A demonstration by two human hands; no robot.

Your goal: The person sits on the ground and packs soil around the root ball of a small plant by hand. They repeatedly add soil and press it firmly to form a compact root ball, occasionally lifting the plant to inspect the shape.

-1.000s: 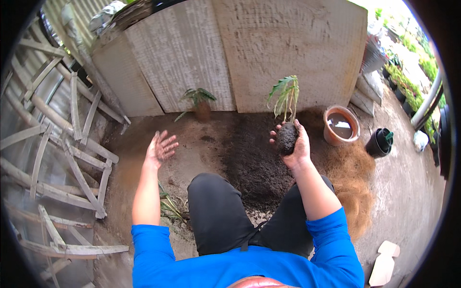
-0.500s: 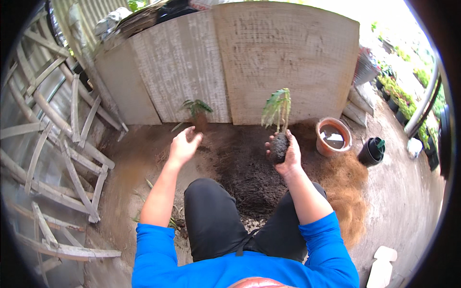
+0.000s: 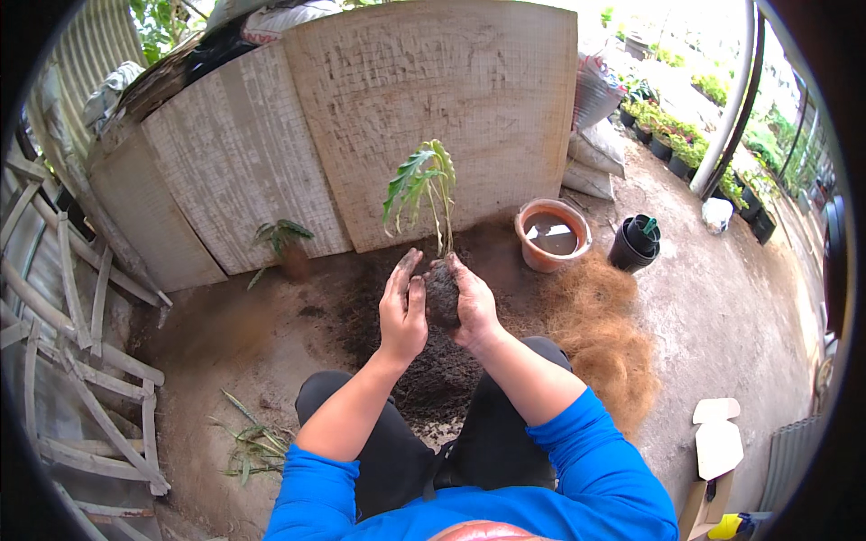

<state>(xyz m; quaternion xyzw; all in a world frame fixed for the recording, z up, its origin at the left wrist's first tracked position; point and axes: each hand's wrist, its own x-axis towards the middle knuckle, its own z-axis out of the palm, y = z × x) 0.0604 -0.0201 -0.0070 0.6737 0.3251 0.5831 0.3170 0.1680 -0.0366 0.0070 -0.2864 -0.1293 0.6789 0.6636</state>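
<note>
Both hands [image 3: 437, 311] cupping dark root ball [image 3: 440, 293], green seedling [image 3: 424, 194] upright

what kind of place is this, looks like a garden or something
Most likely an outdoor potting spot at a plant nursery: a heap of dark soil on the ground, a terracotta pot, rows of potted plants, and both hands cupping a seedling's root ball.

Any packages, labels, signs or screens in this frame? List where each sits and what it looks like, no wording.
Cardboard box: on the ground at lower right, open flaps, pale brown and white.
Sacks: stacked against the board wall's right end, bulging, grey and white.
Yellow container: bottom right edge, small, only partly in view.
No signs or screens show.
Left hand and right hand cup the seedling's soil ball, which carries no label.
</note>
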